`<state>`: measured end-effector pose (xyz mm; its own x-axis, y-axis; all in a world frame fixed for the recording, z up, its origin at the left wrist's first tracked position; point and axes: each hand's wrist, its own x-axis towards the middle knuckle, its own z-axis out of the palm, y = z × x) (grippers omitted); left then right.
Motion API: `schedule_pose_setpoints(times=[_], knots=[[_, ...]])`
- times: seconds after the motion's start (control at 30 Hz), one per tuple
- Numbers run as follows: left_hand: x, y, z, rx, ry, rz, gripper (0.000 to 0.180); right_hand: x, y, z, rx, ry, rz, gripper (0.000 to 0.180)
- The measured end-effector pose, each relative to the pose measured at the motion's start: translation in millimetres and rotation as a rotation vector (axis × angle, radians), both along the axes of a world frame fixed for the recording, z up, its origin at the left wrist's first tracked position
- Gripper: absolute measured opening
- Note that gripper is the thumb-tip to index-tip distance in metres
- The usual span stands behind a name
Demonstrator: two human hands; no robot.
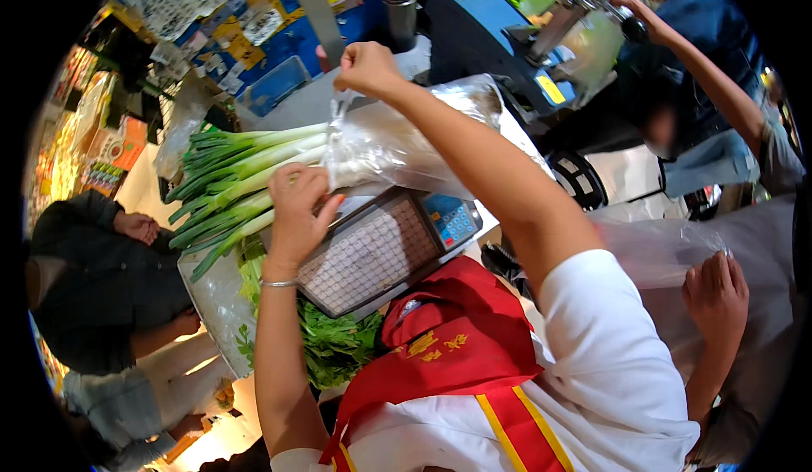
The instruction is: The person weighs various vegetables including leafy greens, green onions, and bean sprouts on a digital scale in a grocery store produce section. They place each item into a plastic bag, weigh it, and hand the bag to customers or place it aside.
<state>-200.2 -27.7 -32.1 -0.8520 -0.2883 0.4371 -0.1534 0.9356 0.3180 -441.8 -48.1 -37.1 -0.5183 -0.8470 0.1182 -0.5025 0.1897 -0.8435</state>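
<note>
A bunch of long green-and-white leeks [245,176] lies across the scale, leafy ends to the left. Their white ends sit inside a clear plastic bag [406,146]. My right hand [368,70] is closed on the bag's gathered edge, pulling a twisted white strip of it up above the stalks. On the near side, my left hand [298,201] rests against the leeks just beside the bag's mouth, thumb spread away from the fingers. Below the bunch is the weighing scale's dark panel [372,252] with a blue keypad [454,220].
Leafy greens [334,345] lie beside the scale near my red apron [457,337]. A blue machine [482,28] and a metal canister [400,7] stand at the back. People are close by: one in dark clothes [93,277] at left, another's hand [717,290] holding clear plastic at right.
</note>
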Motion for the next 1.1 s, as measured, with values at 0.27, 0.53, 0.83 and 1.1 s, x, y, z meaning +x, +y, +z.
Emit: schedule_pose_setpoints(times=[0.27,0.53,0.83,1.1], knots=[[40.2,11.2,-26.1,0.192,0.271,0.429,0.082,13.1,149.1,48.1,-0.476,0.037,0.070,0.031],[9.8,-41.4,-6.0,-0.152,-0.233,0.222,0.102,67.4,287.4,-103.9,-0.156,-0.237,-0.238,0.011],[-8.7,-37.6,-17.2,-0.155,-0.160,0.132,0.073,57.5,282.7,-142.9,-0.227,-0.675,-0.399,0.014],[-25.8,-41.3,-17.3,-0.220,-0.164,0.055,0.076,38.0,282.5,-195.4,-0.175,-0.502,-0.392,0.014]])
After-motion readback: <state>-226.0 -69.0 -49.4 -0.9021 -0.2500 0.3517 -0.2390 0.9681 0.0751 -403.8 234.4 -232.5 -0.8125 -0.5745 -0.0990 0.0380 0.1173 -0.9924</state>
